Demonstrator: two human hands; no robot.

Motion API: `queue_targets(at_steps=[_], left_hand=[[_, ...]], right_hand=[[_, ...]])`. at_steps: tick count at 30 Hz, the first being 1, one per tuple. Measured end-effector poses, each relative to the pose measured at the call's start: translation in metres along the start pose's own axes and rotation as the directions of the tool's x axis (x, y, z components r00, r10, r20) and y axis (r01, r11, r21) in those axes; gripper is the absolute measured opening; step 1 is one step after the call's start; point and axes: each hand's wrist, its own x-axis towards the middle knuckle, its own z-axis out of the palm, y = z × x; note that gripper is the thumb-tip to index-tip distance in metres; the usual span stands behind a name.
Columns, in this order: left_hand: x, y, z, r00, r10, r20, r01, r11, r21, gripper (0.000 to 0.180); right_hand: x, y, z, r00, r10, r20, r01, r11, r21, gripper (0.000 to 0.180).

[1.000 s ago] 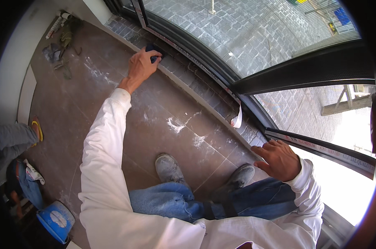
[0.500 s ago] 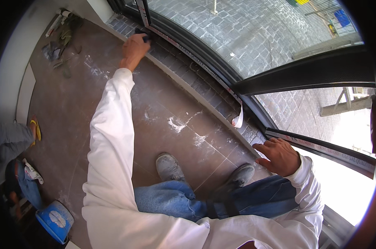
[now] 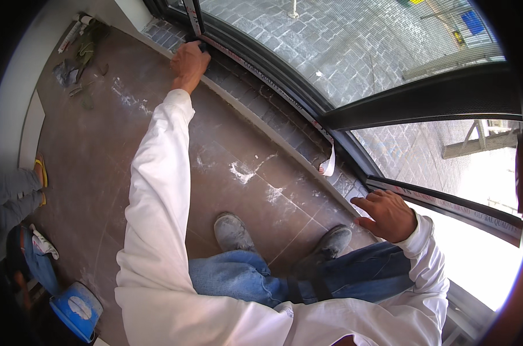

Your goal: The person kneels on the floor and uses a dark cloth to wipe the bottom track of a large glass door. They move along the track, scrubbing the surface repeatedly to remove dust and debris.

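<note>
My left hand (image 3: 190, 66) is stretched far forward, its fingers closed round a small dark object (image 3: 202, 46) whose kind I cannot make out. Most of that object is hidden by the hand. It lies against the lower rail of the black-framed glass door (image 3: 261, 78), close to a frame upright. Nearer to me, my right hand (image 3: 390, 214) hangs beside the lower frame on the right, fingers bent and apart, with nothing visible in it. Between the two hands, a strip of printed protective tape (image 3: 328, 163) has peeled from the frame and curls down over the grey paving strip (image 3: 284, 124).
White powder (image 3: 242, 172) marks the brown tiled floor (image 3: 157, 190). At the far left lie tools and scraps (image 3: 79, 63). A blue bucket (image 3: 77, 311) stands at lower left, near another person's legs and yellow sandals (image 3: 42, 173). My shoes (image 3: 233, 230) are below me.
My left hand has turned and shifted slightly along the rail, now covering more of the dark object. My right hand keeps its pose. The view has moved a little.
</note>
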Motion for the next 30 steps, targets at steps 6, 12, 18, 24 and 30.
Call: queue_targets(at_steps=[6, 12, 18, 24, 30], left_hand=[[-0.067, 0.048, 0.004, 0.979, 0.201, 0.027, -0.197, 0.975, -0.1, 0.025], [-0.124, 0.07, 0.016, 0.856, 0.501, 0.124, -0.468, 0.855, -0.221, 0.021], [-0.084, 0.033, 0.001, 0.867, 0.497, 0.031, -0.495, 0.867, -0.06, 0.022], [-0.014, -0.006, -0.007, 0.991, 0.121, -0.051, -0.118, 0.991, 0.064, 0.028], [-0.049, 0.04, -0.002, 0.985, 0.08, 0.156, -0.077, 0.997, -0.022, 0.029]], right_hand=[[0.012, -0.005, -0.003, 0.996, -0.087, 0.018, 0.086, 0.996, 0.033, 0.043], [0.018, -0.016, -0.008, 0.995, -0.057, 0.084, 0.055, 0.998, 0.029, 0.045], [0.012, -0.011, -0.006, 0.997, -0.04, 0.067, 0.039, 0.999, 0.02, 0.042], [0.009, -0.004, -0.001, 0.998, -0.043, 0.049, 0.041, 0.998, 0.047, 0.039], [0.004, -0.003, -0.001, 0.997, -0.053, 0.05, 0.052, 0.998, 0.024, 0.038]])
